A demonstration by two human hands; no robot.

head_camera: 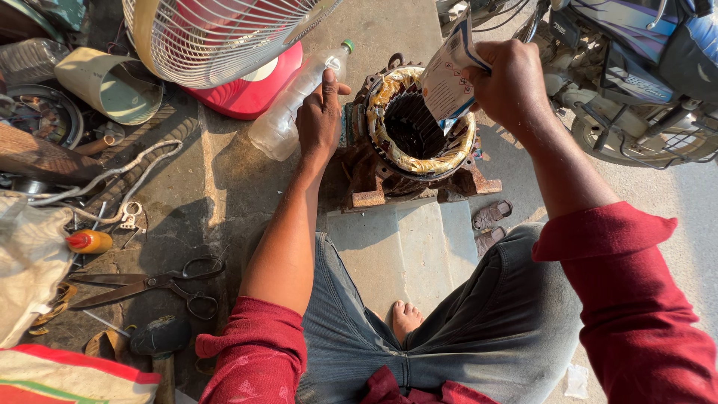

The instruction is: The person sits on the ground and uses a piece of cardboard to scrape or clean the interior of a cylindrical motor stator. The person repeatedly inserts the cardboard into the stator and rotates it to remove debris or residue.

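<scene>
A rusty electric motor stator (419, 142) with yellow-wrapped windings around its dark bore stands on the concrete ledge in front of me. My left hand (320, 116) rests flat against the stator's left side, fingers together, holding nothing. My right hand (511, 84) grips a folded white printed sheet (447, 75) whose lower end dips into the top of the bore. My knees in grey trousers and one bare foot (406, 318) show below.
A clear plastic bottle (292, 105) lies just left of my left hand. A fan grille (217, 34) on a red base sits behind it. Black scissors (161, 284), a small yellow bottle (90, 241) and cables lie at left. A parked motorcycle (628, 67) stands at right.
</scene>
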